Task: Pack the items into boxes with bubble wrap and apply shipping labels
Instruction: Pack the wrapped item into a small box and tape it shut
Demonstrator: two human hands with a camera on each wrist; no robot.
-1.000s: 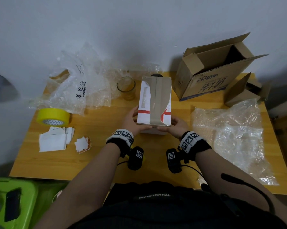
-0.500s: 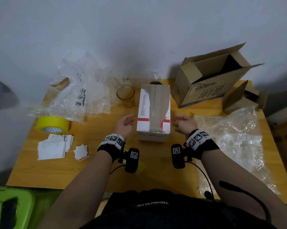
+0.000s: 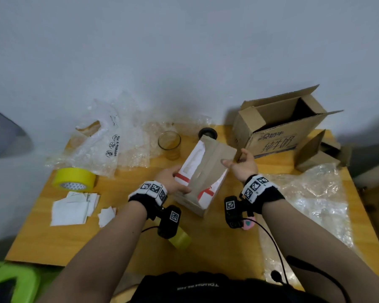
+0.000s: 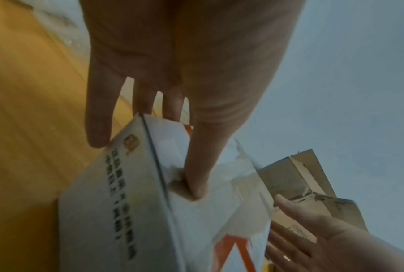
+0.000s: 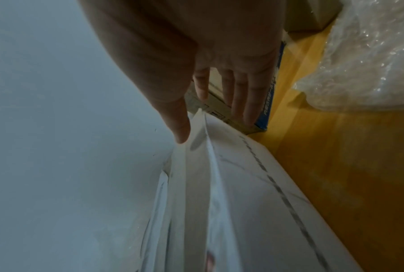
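Centre of the head view: a white box point(image 3: 202, 178) with red stripes and a broad band of brown tape along its top sits tilted on the wooden table point(image 3: 217, 241), its far end swung toward the upper right.

Left hand point(image 3: 171, 181): grips the box at its near left corner. In the left wrist view the thumb point(image 4: 201, 156) lies across the top face and the other fingers go down the side, so the hand is closed round that edge.

Right hand point(image 3: 242, 165): spread open, palm facing the box, fingers straight. In the right wrist view its thumb tip is just at the box's far corner; whether it actually touches cannot be told. It holds nothing.

Surroundings, head view:
- Upper right: an open cardboard carton point(image 3: 280, 130) lying on its side, with a smaller brown box point(image 3: 315, 153) beside it.
- Right: a sheet of bubble wrap point(image 3: 311, 197).
- Upper left: more bubble wrap point(image 3: 110, 145).
- Behind the white box: a drinking glass point(image 3: 170, 144).
- Left: a roll of yellow tape point(image 3: 75, 179), and below it a pile of white paper labels point(image 3: 72, 208).
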